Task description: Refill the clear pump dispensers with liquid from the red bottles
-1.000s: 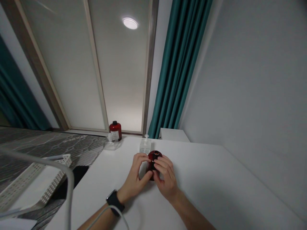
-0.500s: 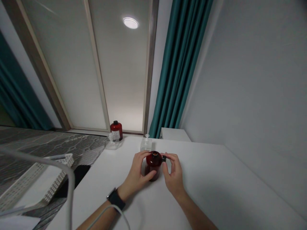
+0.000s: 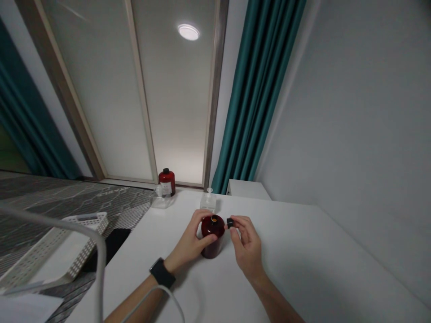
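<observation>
A dark red bottle (image 3: 213, 244) stands on the white table (image 3: 289, 251), its mouth uncovered and facing up. My left hand (image 3: 195, 240) is wrapped round the bottle from the left, thumb in front and fingers behind. Just right of the bottle, my right hand (image 3: 247, 244) pinches a small black cap (image 3: 230, 222) between thumb and fingers, apart from the bottle's neck. Behind the bottle is a clear pump bottle (image 3: 208, 202), partly hidden by my left fingers.
At the table's far left corner stand another red bottle (image 3: 167, 181) with a black cap and a clear container (image 3: 160, 199). A white perforated basket (image 3: 87, 251) is at left, behind a grey curved tube (image 3: 100, 269). A white cabinet (image 3: 249, 189) adjoins the far edge.
The red bottle has shifted slightly toward me and tilts a little differently in my left hand. My right hand has turned slightly, showing more of the black cap. The view has shifted slightly.
</observation>
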Available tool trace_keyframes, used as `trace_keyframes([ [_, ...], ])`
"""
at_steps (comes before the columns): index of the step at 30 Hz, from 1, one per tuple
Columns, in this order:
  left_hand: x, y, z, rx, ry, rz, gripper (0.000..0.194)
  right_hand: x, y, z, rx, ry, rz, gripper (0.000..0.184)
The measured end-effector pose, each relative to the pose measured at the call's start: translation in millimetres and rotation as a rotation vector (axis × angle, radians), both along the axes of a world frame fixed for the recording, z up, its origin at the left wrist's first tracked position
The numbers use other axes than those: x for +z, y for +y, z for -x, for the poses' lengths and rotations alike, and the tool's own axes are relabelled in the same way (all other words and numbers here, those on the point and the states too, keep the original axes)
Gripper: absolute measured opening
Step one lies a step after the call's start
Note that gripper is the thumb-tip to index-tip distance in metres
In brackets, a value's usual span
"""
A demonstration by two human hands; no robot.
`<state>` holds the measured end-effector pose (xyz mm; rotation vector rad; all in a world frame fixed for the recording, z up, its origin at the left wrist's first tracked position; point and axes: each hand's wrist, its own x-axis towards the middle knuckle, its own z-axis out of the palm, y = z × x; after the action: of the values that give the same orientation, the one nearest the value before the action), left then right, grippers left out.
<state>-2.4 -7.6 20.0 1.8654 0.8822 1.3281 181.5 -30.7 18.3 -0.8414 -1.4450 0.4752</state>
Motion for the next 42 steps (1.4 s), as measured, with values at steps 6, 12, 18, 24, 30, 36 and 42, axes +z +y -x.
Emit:
trace_keyframes([
  [6,-1.8,5.8,3.4,-0.09,0.003,0.028,0.044,3.6,6.3,0.1,-0.028,-0.015,-0.037,0.019],
  [12,4.0,-0.5,0.3,-0.168,-0.039,0.076,0.032,10.5,12.7,-1.7,0.035,-0.06,-0.069,0.016],
  [18,3.9,-4.4,-6.9,-0.104,-0.05,0.019,0.035,16.2,12.3,-3.5,0.088,-0.182,-0.101,0.02],
  [24,4.0,-7.4,-6.8,-0.135,-0.052,0.1,0.038,10.9,8.7,-6.9,0.109,-0.154,-0.091,0.02],
  [30,2.4,-9.4,-9.4,-0.095,-0.035,0.069,0.04,6.6,13.7,-10.3,0.153,-0.121,-0.03,0.016],
  [36,-2.3,-9.8,-12.3,-0.046,-0.006,0.107,0.047,5.8,14.3,-11.0,0.171,-0.098,-0.007,0.015],
  [42,0.4,-6.8,-5.4,-0.115,0.006,0.105,0.046,1.1,15.2,-10.9,0.205,-0.061,0.017,0.014],
])
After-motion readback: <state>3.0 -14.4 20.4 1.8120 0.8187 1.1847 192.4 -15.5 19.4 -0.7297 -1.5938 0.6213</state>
